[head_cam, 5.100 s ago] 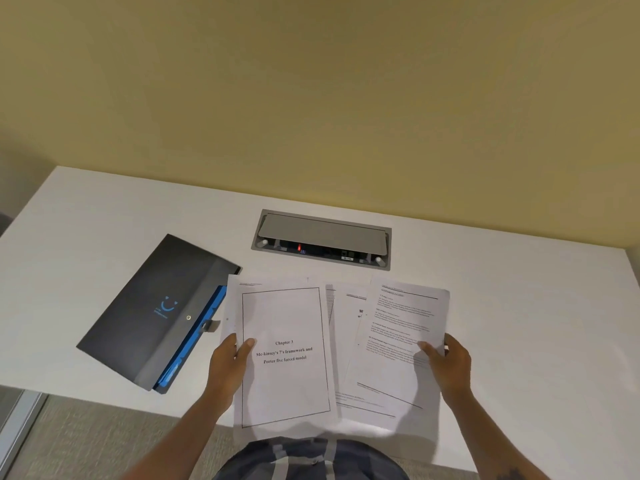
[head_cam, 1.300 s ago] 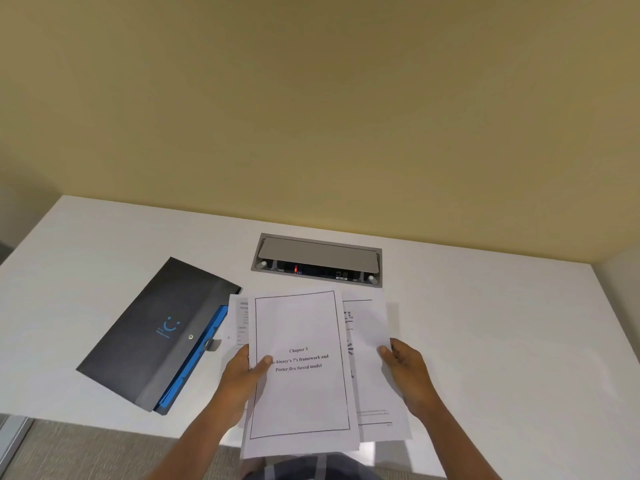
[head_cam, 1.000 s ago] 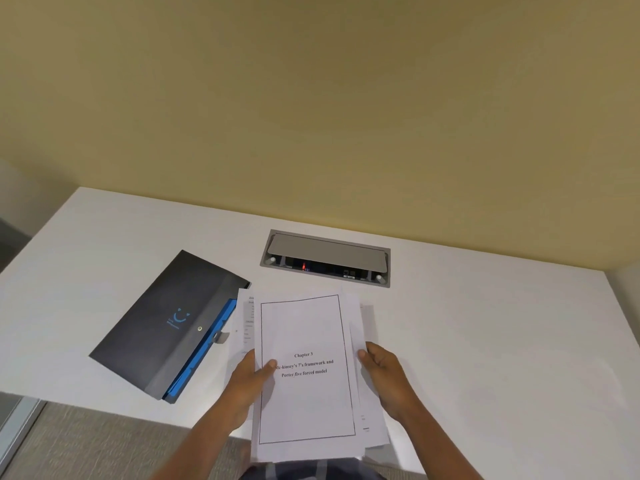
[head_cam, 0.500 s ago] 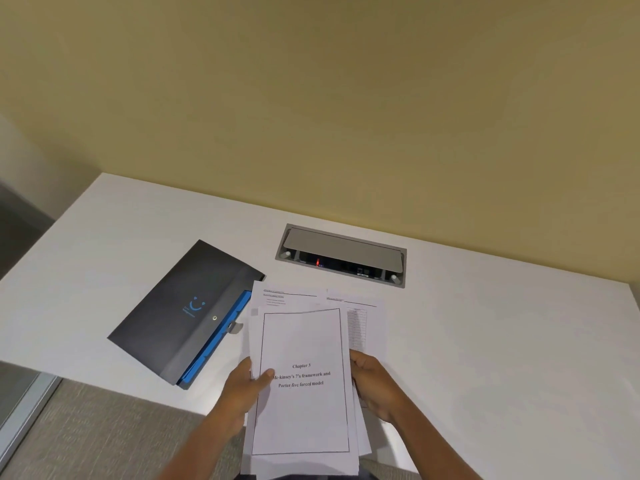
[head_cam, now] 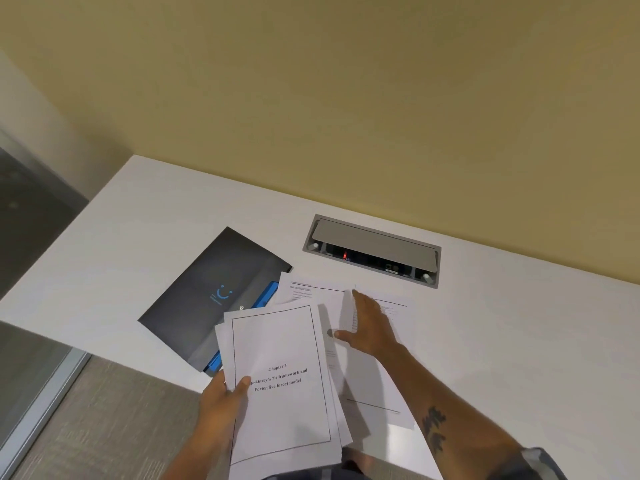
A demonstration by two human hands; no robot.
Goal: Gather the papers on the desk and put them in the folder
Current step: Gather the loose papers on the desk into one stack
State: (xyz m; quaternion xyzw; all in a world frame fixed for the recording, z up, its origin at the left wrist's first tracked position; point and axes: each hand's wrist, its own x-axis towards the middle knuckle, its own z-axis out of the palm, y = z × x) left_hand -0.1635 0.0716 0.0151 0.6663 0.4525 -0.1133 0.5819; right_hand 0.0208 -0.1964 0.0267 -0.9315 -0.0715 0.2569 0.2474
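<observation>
left hand (head_cam: 221,403) grips a stack (head_cam: 280,386) at its left edge, raised over the bench (head_cam: 502,323); right hand (head_cam: 369,327) lies flat, unclenched, on loose sheets (head_cam: 374,382); folder (head_cam: 207,299) lies just left, flap unfastened.

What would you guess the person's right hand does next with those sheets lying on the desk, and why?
Probably slide the loose sheets toward the stack gripped by the left hand. The right hand lies flat and open on them, and they lie on the desk, outside the dark folder.

1 folder (head_cam: 207,299), 2 hands – left (head_cam: 221,407), right (head_cam: 370,327), 1 cable box (head_cam: 372,251)
</observation>
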